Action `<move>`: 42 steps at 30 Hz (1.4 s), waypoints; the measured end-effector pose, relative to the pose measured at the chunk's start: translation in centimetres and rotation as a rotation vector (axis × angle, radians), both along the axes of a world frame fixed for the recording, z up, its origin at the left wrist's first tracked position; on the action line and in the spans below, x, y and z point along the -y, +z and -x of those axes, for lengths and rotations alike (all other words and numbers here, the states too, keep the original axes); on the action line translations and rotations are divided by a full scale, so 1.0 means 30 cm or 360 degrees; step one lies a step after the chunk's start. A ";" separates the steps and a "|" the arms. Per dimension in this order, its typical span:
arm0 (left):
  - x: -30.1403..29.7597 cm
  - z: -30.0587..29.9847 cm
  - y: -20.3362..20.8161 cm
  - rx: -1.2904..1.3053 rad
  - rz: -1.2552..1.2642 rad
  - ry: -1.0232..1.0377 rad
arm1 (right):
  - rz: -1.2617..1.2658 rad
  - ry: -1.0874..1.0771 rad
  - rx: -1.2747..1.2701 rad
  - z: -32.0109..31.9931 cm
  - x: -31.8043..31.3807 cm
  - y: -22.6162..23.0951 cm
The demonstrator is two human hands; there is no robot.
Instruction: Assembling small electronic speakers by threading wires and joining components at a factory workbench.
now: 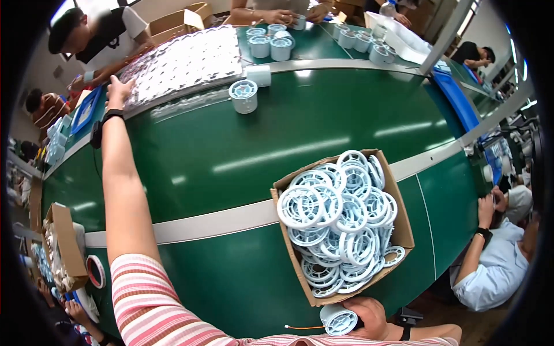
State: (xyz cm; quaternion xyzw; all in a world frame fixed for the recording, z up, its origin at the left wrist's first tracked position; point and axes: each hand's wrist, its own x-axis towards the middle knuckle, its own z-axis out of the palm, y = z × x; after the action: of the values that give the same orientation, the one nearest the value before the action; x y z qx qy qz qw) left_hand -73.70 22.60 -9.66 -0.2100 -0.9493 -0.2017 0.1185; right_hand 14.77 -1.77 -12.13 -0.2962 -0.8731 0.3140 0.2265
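Observation:
My left arm stretches far forward, and my left hand (119, 92) is at the near left corner of a large clear plastic tray (184, 63) with rows of pockets. Its fingers look spread, with nothing visible in them. Close to my body, my right hand (372, 317) grips a light blue cylindrical housing (339, 320) with a spoked end, from which a thin orange wire sticks out to the left. Just beyond it, a cardboard box (405, 222) is heaped with light blue spoked rings (352, 210).
A similar housing (243, 97) stands upright on the green belt (231, 155), beside another lying on its side (259, 76). More housings (281, 49) stand across the table. A tape roll (96, 271) and a parts box (66, 248) are at left. Several people work around the line.

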 end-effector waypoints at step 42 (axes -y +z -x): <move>0.724 -1.357 0.307 0.2080 -0.1437 -0.1365 | -0.0115 0.0003 -0.0071 0.054 0.016 0.035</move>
State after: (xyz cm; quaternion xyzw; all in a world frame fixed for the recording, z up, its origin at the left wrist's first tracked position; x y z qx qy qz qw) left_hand -32.99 0.87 -0.45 -0.3230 -0.4980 -0.6612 -0.4588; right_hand 13.16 -2.26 -11.09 -0.2800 -0.8789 0.2890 0.2562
